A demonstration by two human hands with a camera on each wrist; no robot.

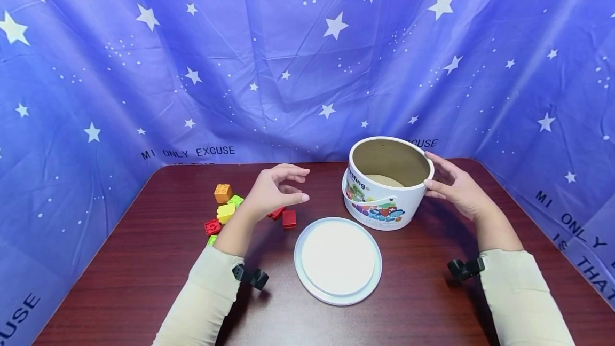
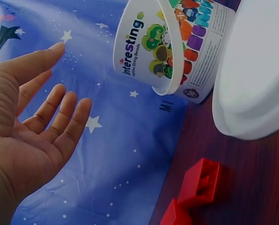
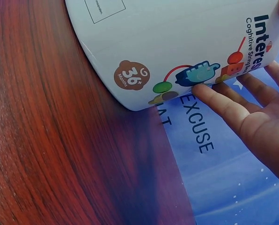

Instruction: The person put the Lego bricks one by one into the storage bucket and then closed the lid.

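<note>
A white bucket (image 1: 408, 204) with a colourful printed label and a white handle stands open-topped at the back right of the table; its inside shows a bare floor. My right hand (image 1: 458, 188) is at the bucket's right side, with spread fingertips against the wall just by the rim. The right wrist view shows those fingers (image 3: 223, 105) fairly straight along the printed side. Left of the bucket, my left hand (image 1: 274, 191) is raised above the table, fingers loosely bent and apart from the thumb, holding nothing. Red bricks (image 1: 289, 219) lie below and beside it.
A round white lid (image 1: 338, 260) lies on the dark wood table (image 1: 413, 303) in front of the bucket. To the left are an orange brick (image 1: 223, 193), a yellow brick (image 1: 226, 213) and green bricks, partly behind the left forearm. A blue starry curtain (image 1: 288, 111) surrounds the table.
</note>
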